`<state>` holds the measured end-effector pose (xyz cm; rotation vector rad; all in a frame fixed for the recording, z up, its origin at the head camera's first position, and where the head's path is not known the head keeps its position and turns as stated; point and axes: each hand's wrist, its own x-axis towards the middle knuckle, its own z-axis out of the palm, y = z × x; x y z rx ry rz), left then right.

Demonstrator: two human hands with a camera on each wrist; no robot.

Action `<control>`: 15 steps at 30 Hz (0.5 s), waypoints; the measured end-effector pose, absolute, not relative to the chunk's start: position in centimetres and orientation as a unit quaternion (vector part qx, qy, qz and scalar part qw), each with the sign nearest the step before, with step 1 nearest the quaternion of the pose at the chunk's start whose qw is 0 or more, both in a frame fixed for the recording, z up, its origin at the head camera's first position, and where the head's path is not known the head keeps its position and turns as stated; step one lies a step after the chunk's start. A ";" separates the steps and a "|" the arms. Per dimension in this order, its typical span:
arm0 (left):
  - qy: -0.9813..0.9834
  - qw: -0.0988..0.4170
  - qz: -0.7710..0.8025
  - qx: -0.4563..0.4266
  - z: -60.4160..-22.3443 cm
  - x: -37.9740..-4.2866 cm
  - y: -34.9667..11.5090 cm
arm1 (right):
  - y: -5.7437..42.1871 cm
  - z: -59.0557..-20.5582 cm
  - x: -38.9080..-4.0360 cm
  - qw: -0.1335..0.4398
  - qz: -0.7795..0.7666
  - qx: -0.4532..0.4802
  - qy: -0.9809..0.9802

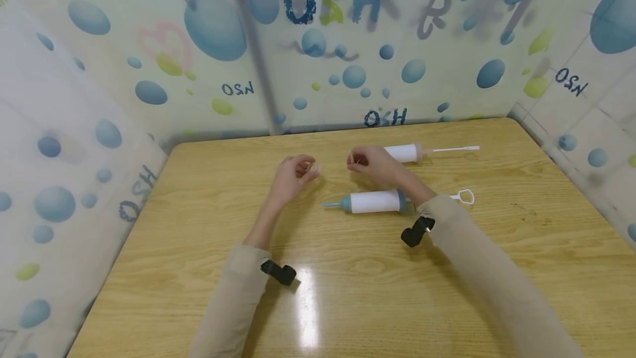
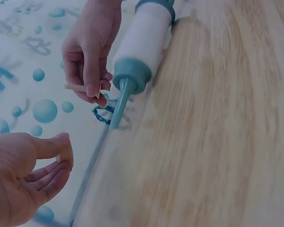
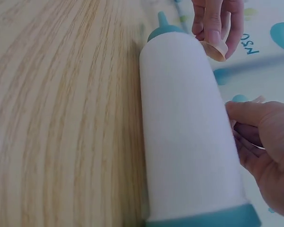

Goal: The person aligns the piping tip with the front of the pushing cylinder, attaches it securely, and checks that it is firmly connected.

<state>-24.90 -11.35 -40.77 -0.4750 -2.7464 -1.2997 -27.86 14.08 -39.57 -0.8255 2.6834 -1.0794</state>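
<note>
My left hand [image 1: 292, 179] is raised over the far part of the table. Its thumb and fingers pinch a small pale beige ring-like piece [image 3: 217, 50] by the edge. To the right, my right hand [image 1: 376, 164] pinches a slim, pale beige nozzle-like piece [image 2: 75, 88], whose thin end points left in the left wrist view. Below and in front of that hand lies a white syringe-like tube [image 1: 374, 202] with teal ends and a teal nozzle [image 1: 332, 204] pointing left. A second white tube [image 1: 403, 153] with a beige end lies behind; my right hand hides its left end.
From the teal tube a white pull handle [image 1: 465, 196] sticks out to the right, partly behind my right forearm. The second tube has a white rod [image 1: 454, 149] toward the right. The wooden table [image 1: 348, 291] meets a bubble-patterned sheet [image 1: 323, 70] at the back.
</note>
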 end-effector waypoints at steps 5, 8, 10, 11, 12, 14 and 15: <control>-0.874 0.052 -0.452 -0.173 -39.8 -24.0 -10.6 | 14.4 -38.8 -26.9 0.029 -0.361 -0.285 0.887; -0.859 0.066 -0.473 -0.184 -39.3 -23.5 -10.1 | 14.6 -38.2 -26.1 0.007 -0.374 -0.283 0.883; -0.848 0.074 -0.490 -0.189 -38.9 -23.0 -9.7 | 14.8 -37.9 -25.7 -0.017 -0.376 -0.293 0.879; -0.842 0.077 -0.498 -0.193 -38.7 -22.8 -9.6 | 14.9 -37.8 -25.5 -0.029 -0.375 -0.299 0.877; -0.836 0.080 -0.506 -0.196 -38.5 -22.5 -9.4 | 14.9 -37.8 -25.3 -0.043 -0.374 -0.308 0.874; -0.825 0.083 -0.522 -0.202 -38.1 -22.1 -9.1 | 15.0 -37.6 -25.0 -0.068 -0.374 -0.326 0.865; -0.819 0.083 -0.528 -0.205 -37.9 -21.8 -8.9 | 15.1 -37.5 -24.8 -0.081 -0.374 -0.336 0.861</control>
